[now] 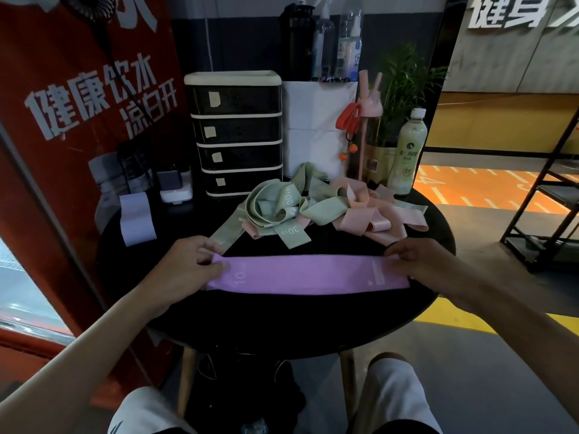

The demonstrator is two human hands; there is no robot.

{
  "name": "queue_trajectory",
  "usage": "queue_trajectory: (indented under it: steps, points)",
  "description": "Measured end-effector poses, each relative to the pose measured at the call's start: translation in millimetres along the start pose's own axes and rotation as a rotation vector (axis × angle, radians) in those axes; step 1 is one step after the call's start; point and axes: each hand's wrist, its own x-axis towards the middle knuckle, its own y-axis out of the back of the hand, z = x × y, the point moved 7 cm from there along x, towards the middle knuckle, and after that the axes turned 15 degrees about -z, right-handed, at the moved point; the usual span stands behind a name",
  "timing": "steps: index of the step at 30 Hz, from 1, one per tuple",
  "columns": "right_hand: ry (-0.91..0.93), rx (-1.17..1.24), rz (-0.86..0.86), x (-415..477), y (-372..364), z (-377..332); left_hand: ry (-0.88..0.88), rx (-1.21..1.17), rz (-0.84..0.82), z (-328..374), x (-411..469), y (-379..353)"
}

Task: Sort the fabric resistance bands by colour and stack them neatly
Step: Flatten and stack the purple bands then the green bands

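Where a round black table (282,321) stands on an orange-marked floor (470,189), the purple band (307,274) lies flat at its near edge, long axis left to right; left hand (191,270) pinches one end; right hand (416,261) pinches the other.

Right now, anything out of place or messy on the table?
Yes: the green bands and pink bands lie tangled in one unsorted heap behind the purple band, which lies flat. A pale lilac band sits curled alone at the left.

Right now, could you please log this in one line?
left hand, right hand: hold purple band ends | green-pink pile: unsorted
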Motion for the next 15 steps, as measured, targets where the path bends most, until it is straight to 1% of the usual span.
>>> queue_trajectory:
  steps: [2, 3, 5, 7, 9, 10, 11, 12, 14, 15]
  points:
    - [-0.045, -0.276, -0.041, 6.4, -5.4, 3.7, 0.056, 0.044, -0.031, -5.3, 0.7, -5.0]
    - [-0.048, -0.34, -0.045, 8.0, -7.1, 4.1, 0.071, 0.072, -0.03, -7.4, 1.5, -6.2]
    - [-0.027, -0.372, -0.068, 10.3, -7.6, 4.2, 0.071, 0.079, -0.007, -7.9, 1.5, -4.8]
    - [-0.058, -0.436, -0.112, 13.1, -7.1, 4.1, 0.03, 0.064, 0.023, 1.7, -0.2, -1.2]
    - [-0.146, -0.616, -0.15, 17.6, -5.4, 6.2, -0.049, 0.086, 0.047, 22.7, -2.6, 3.4]
    - [-0.176, -0.709, -0.136, 17.1, -3.3, -1.5, -0.099, 0.11, 0.051, 37.0, -4.1, 5.4]
    - [-0.13, -0.759, -0.091, 16.5, -1.3, -15.8, -0.154, 0.143, 0.048, 53.5, -4.9, 7.2]
    - [-0.014, -0.687, -0.054, 11.1, -2.4, -39.6, -0.208, 0.175, 0.03, 72.1, -5.6, 7.8]
    - [0.263, -0.426, -0.028, 0.6, -8.3, -92.7, -0.291, 0.221, -0.036, 107.6, -5.3, 7.4]
    - [0.354, -0.343, -0.042, -3.1, -13.0, -116.6, -0.319, 0.244, -0.072, 122.8, -4.7, 7.2]
